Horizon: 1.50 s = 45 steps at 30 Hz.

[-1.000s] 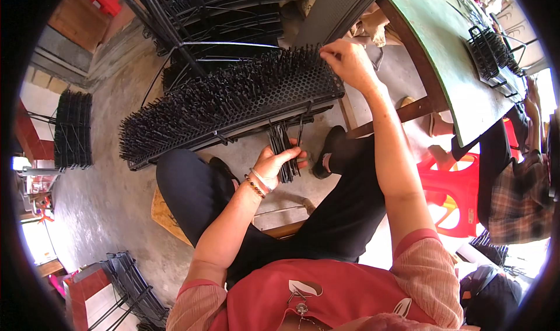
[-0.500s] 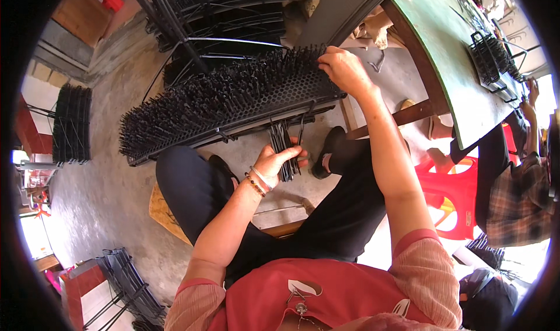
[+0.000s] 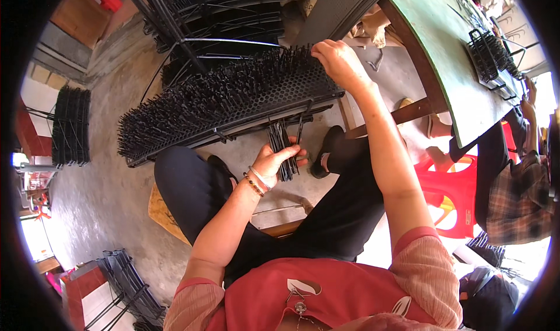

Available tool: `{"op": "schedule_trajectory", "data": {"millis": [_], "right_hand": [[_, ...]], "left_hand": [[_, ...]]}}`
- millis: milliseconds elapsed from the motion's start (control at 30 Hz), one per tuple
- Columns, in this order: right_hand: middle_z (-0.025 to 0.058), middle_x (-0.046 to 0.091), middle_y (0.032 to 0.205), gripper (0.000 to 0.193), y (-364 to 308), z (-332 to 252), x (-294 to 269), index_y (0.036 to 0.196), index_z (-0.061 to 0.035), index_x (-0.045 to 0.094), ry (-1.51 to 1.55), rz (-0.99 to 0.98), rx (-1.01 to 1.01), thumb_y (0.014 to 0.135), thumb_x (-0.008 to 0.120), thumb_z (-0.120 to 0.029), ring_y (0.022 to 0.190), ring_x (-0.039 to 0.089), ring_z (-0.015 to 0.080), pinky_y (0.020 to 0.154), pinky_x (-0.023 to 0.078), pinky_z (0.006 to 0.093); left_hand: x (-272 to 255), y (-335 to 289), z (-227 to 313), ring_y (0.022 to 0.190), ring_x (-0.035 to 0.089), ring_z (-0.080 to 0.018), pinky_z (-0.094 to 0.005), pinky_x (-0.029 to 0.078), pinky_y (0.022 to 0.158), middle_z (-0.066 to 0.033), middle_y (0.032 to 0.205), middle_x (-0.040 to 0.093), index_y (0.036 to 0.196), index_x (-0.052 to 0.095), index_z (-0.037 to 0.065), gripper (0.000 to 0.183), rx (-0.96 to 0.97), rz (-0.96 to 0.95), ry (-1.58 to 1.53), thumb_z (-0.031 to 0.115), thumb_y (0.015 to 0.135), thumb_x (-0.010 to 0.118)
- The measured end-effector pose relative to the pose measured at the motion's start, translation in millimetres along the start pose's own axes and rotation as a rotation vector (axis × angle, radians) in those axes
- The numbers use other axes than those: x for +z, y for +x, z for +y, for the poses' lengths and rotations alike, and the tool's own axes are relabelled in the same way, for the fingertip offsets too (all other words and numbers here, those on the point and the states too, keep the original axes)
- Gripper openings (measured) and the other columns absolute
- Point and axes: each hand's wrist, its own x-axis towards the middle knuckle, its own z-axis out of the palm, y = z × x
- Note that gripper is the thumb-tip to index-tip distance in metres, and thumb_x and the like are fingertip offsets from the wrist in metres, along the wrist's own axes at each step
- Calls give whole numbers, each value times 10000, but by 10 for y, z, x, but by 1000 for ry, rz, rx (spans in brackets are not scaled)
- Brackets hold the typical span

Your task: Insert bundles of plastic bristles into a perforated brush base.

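So my left hand (image 3: 274,162) is wrapped shut around a bundle of thin black rods (image 3: 284,150), dead centre. Right hand (image 3: 337,60) up at 1 o'clock, fingers pinched at the perforated spiky black panel (image 3: 227,103), which runs toward 10 o'clock. Green worktop (image 3: 461,45) sits at 2 o'clock.

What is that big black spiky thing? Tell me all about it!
The spiky panel is a long black perforated plate, metal by its look, bristling with thin black rods standing in its holes. It lies tilted on a wire frame above the person's knees. The right hand touches its far end.
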Motion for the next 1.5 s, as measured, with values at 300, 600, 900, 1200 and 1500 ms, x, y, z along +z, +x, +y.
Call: {"op": "schedule_trajectory", "data": {"millis": [300,600,900,1200,1500], "right_hand": [[123,579,857,204,-94,16,-261,949,-24,647,175,-51,189,787,630,-147,859,593,311,774,475,378],[89,564,909,167,-134,49,-131,906,-69,664,66,-137,204,766,652,-158,861,592,298,743,482,395],[116,552,845,149,-135,29,-1,871,-22,629,46,-113,227,785,641,-142,789,579,330,691,468,392],[104,541,819,100,-90,-86,-32,831,-34,607,-48,8,107,809,612,-132,750,579,320,662,464,385],[97,539,760,78,-22,-262,-31,762,-36,584,-115,186,126,781,627,-99,691,576,295,640,459,374]], "left_hand": [[-10,2,6,894,626,-243,-404,562,776,-123,933,605,1087,517,3,274,8,-9,-1,36,832,612],[-6,4,1,895,626,-242,-406,562,776,-116,929,601,1083,516,4,277,7,-17,-2,32,827,618],[10,-10,17,891,627,-242,-406,564,768,-116,935,598,1078,515,6,277,-4,-8,0,29,824,622],[14,-20,27,896,626,-240,-403,564,765,-113,934,598,1071,518,13,271,-9,-6,-8,25,822,623],[23,-28,24,874,628,-237,-388,567,753,-125,921,601,1062,513,-11,259,9,-3,8,31,828,616]]}}
